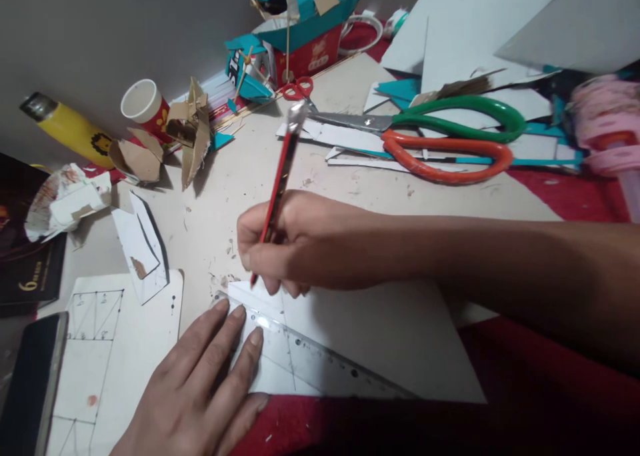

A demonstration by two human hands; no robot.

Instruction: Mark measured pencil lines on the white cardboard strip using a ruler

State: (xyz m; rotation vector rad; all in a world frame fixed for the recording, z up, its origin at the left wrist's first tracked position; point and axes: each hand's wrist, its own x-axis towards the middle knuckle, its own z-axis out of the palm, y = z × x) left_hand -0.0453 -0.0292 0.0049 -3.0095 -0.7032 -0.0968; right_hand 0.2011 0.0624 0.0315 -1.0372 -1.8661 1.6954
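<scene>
A red and black pencil (280, 176) is pinched in my right hand (305, 243), tilted, with its tip pointing down near the top left corner of a sheet of white card (390, 336). My left hand (195, 376) lies with fingers stretched and spread, their tips pressing on the left end of a clear plastic ruler (320, 349). The ruler lies slanted across the card, running down to the right. Thin pencil lines show on the card beside and under it. Whether the pencil tip touches the card I cannot tell.
Large scissors (450, 136) with green and orange handles lie behind my right hand. To the left are a drawn pattern sheet (85, 376), a phone (35, 383) and a folded white card piece (145, 256). A paper cup (145, 109), yellow bottle (70, 129) and cardboard boat (310, 16) stand behind.
</scene>
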